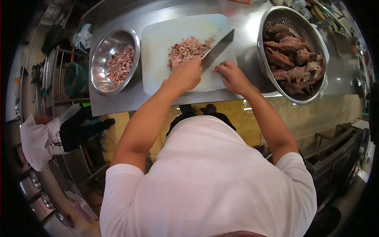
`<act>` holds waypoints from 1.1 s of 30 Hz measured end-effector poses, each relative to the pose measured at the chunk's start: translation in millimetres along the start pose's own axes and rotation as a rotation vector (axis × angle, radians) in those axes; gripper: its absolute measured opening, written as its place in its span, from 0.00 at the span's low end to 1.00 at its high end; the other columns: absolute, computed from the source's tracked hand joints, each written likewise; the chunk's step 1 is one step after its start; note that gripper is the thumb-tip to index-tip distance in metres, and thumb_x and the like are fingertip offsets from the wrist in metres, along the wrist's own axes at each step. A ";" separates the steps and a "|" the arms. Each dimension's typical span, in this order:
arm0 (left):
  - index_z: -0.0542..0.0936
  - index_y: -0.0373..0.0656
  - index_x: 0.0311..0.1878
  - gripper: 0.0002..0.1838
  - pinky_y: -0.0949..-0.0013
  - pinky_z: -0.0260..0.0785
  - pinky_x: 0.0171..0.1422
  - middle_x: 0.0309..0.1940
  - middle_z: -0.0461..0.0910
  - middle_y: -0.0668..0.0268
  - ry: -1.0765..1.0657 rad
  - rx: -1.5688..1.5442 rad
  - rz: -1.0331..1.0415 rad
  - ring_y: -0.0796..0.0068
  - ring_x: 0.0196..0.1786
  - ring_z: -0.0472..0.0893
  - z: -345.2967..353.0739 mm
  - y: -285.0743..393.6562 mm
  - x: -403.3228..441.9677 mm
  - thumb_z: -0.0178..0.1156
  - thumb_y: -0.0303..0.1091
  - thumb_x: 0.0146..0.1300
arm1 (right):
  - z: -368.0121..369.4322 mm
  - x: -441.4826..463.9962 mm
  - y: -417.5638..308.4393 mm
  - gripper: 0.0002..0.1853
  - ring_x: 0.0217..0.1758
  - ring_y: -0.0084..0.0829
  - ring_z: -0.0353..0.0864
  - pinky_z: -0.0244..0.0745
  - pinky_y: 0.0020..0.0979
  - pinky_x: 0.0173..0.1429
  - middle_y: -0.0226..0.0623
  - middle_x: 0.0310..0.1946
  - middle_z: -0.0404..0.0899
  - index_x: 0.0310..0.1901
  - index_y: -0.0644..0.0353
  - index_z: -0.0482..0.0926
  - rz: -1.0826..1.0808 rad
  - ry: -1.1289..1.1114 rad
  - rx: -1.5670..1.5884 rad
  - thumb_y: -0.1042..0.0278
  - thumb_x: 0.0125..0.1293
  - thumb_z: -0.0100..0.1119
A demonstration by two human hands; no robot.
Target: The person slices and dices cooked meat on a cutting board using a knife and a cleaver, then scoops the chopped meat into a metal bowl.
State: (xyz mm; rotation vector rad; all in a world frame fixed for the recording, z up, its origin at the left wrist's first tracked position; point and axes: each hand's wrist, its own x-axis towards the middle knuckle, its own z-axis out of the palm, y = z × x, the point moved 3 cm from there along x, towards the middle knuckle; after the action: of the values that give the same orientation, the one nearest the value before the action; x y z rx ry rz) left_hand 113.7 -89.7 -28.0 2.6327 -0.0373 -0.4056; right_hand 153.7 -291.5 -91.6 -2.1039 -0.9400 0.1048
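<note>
My left hand (184, 74) is closed around the handle of a broad-bladed kitchen knife (219, 48), its blade slanting up and to the right over the white cutting board (158, 35). Beside the blade lies a heap of chopped meat (187, 49), partly covered by my left hand. To the right of the knife, my right hand (233, 77) rests at the board's edge with fingers curled together; anything between the fingertips is hidden. A steel bowl (98, 65) with chopped meat in it stands left of the board. On the right, a large perforated steel colander (261, 47) holds big dark pieces of cooked meat (294, 59).
The steel worktable (118, 15) carries the board and both vessels. Behind me on the left, another person (45, 138) in a white shirt and dark trousers stands by metal racks. Dark kitchen equipment (335, 154) is at the lower right, above a yellow tiled floor (252, 130).
</note>
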 end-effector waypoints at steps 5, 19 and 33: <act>0.71 0.34 0.48 0.11 0.39 0.71 0.52 0.39 0.83 0.39 -0.065 0.023 -0.058 0.35 0.46 0.83 -16.1 11.5 -16.9 0.53 0.34 0.76 | 16.4 8.9 1.5 0.09 0.48 0.53 0.81 0.79 0.45 0.53 0.47 0.38 0.80 0.46 0.60 0.84 0.077 0.084 -0.063 0.76 0.63 0.64; 0.73 0.31 0.49 0.11 0.37 0.72 0.54 0.40 0.83 0.35 -0.003 0.021 -0.009 0.34 0.47 0.83 6.5 22.3 -9.9 0.53 0.33 0.75 | 19.8 12.4 11.6 0.08 0.45 0.53 0.84 0.79 0.46 0.51 0.47 0.37 0.83 0.43 0.60 0.87 0.144 0.079 -0.002 0.76 0.63 0.63; 0.72 0.31 0.49 0.12 0.37 0.72 0.55 0.40 0.82 0.33 -0.035 -0.020 0.005 0.32 0.47 0.83 6.9 30.9 6.9 0.53 0.33 0.75 | 13.4 5.1 12.9 0.05 0.43 0.52 0.82 0.78 0.47 0.48 0.45 0.34 0.80 0.39 0.59 0.85 0.143 0.112 -0.064 0.71 0.62 0.67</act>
State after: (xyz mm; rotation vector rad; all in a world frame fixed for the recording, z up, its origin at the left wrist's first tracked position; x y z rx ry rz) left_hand 119.7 -120.9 -21.5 2.6057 -0.0510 -0.4485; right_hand 159.9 -284.6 -108.4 -2.2106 -0.7357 0.0293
